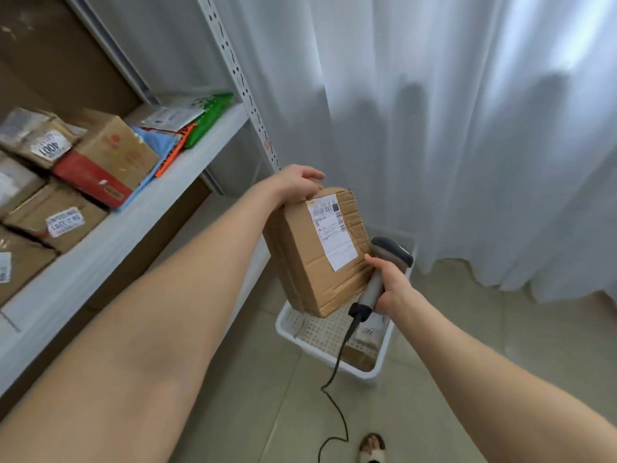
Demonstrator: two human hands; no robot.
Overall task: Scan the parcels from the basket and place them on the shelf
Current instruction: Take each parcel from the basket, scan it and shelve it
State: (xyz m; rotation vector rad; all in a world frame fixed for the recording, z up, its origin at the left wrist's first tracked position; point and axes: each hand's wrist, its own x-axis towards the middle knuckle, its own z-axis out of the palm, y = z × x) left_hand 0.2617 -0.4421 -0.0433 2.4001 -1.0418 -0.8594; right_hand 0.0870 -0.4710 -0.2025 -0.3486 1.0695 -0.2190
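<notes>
While left hand (295, 183) grips parcel (307, 269) top, right hand (394, 285) grips scanner (390, 252), basket (320, 332) below

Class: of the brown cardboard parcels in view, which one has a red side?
The box on the shelf beside the blue bag; the rest, including the parcel in the left hand, are plain brown.
</notes>
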